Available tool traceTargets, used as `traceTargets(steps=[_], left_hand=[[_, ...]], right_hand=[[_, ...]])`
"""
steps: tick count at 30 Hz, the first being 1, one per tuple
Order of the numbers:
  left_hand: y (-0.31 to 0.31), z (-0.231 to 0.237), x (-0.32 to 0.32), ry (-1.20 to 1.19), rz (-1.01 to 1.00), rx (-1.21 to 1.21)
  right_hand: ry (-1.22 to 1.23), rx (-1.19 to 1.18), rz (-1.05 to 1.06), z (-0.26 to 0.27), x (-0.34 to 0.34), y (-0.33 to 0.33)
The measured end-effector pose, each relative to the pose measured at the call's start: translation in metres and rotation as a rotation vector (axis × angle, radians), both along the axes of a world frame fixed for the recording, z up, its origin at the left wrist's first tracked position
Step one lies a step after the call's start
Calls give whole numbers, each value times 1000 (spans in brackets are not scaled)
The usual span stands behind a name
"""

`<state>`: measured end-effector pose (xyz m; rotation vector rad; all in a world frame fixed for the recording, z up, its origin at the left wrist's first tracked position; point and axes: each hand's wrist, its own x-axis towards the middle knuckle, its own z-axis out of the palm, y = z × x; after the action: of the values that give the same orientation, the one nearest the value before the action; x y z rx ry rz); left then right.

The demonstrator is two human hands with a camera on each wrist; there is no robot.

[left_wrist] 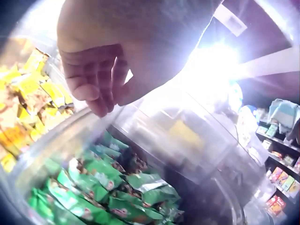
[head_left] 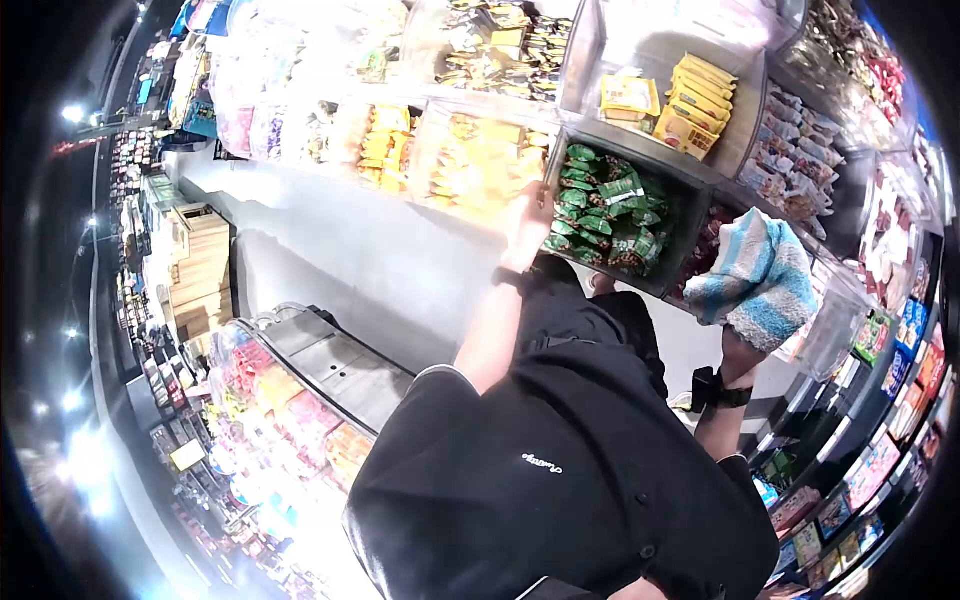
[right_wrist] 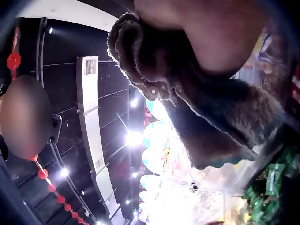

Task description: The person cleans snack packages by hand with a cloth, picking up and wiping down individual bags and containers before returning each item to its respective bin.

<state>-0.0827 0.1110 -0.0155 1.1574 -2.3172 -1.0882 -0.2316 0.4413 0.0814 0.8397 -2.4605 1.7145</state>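
My left hand (head_left: 530, 222) is at the divider beside a clear-walled bin (head_left: 612, 142) of green-wrapped snack packets (head_left: 618, 200). In the left wrist view, the bent fingers and thumb of the left hand (left_wrist: 96, 70) meet at the bin's rim (left_wrist: 51, 143), over the green packets (left_wrist: 93, 187). My right hand (head_left: 742, 352) holds a fluffy blue-and-white striped cloth (head_left: 755, 270) above the bins to the right. From the right wrist, the cloth (right_wrist: 211, 126) looks dark and bunched around the hand (right_wrist: 211, 33), its fingers mostly hidden in the folds.
Yellow packets (head_left: 470, 165) fill the bins to the left, and yellow packs (head_left: 692, 105) stand in one behind. White-wrapped sweets (head_left: 795, 150) lie farther right. Shelves of boxed goods (head_left: 890, 430) run along the right side. A grey-topped display (head_left: 325, 355) stands at the left.
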Motion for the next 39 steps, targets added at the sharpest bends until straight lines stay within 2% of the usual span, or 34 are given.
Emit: traceTargets(steps=[1, 3, 4, 7, 8, 9, 10, 11, 12, 14, 15, 16, 18, 21, 23, 26, 27, 30, 31, 33, 35, 38, 39], left_hand=[[-11, 10, 7, -41, 54, -3], [-36, 17, 26, -163, 136, -32], [-49, 11, 36, -147, 132, -105], [-91, -37, 70, -109, 107, -328], [-106, -59, 80, -110, 100, -405], [-116, -70, 82, -94, 105, -462], [-125, -81, 87, -78, 110, -514], [-135, -84, 91, -164, 31, -502], [-141, -71, 90, -245, -52, -490], [-145, -35, 81, -199, -54, -258], [-151, -33, 77, -185, -51, -161], [-160, -37, 78, -201, -93, -153], [-176, -51, 83, -238, -183, -136], [-197, -71, 91, -257, -234, -198], [-209, -101, 97, -267, -246, -326], [-218, -117, 110, -329, -360, -354], [-213, -99, 105, -339, -299, -414], [-214, -90, 106, -298, -336, -457], [-217, -102, 106, -275, -347, -386], [-222, -100, 106, -282, -394, -173], [-227, -89, 114, -157, -383, 184], [-247, -111, 118, -286, -569, 166], [-253, -102, 118, -275, -603, 249]], right_hand=[[-204, -79, 4, -2, 2, -4], [-422, -289, 15, -34, 11, 5], [-497, -402, 4, -54, 15, 9], [-662, -466, 29, -61, 28, -8], [-410, -196, 11, -72, 35, -11], [-775, -669, 145, -55, 37, -26], [-869, -781, 110, -47, 46, -41], [-959, -901, 68, -40, 56, -55], [-1040, -1022, 18, -33, 65, -70], [-779, -693, -26, -49, 85, -78], [-242, 7, 68, -38, 91, -87], [407, 570, -53, -26, 96, -97], [446, 658, -95, -14, 119, -120], [388, 630, -198, -16, 147, -148], [668, 822, -202, -2, 160, -169], [596, 928, -215, -18, 180, -175], [424, 857, -243, -9, 187, -188], [406, 773, -157, -13, 195, -184], [475, 888, -216, -19, 197, -188], [323, 757, -260, -29, 200, -192], [205, 585, -292, -28, 200, -200], [441, 505, -212, 3, 200, -221], [570, 526, -211, 13, 202, -229]])
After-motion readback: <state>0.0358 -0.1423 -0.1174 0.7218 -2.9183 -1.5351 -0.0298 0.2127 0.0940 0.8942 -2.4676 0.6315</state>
